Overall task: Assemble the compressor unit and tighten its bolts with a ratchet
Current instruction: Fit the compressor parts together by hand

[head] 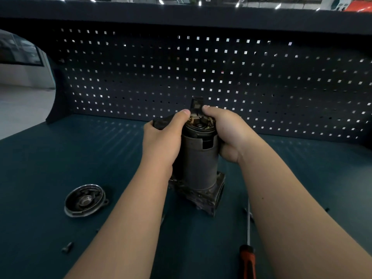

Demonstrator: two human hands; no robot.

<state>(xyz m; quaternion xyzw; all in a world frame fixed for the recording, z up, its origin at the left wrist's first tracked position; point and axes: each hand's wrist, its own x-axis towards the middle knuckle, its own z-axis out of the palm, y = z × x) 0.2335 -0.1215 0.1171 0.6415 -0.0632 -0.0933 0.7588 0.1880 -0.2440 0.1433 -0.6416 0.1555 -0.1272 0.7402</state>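
At middle of teal bench (60,158), dark grey cylindrical metal compressor unit (198,164) stands upright. Left hand (161,141) and right hand (227,133) clamp its top rim, opposite sides, likely steadying it before round silver end cap (84,200), lying left of unit, goes on.

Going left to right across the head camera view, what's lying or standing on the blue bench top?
round metal end cap → compressor unit → screwdriver → small dark screw. The loose bolt at front left overlaps the cap's span, so it is left out.
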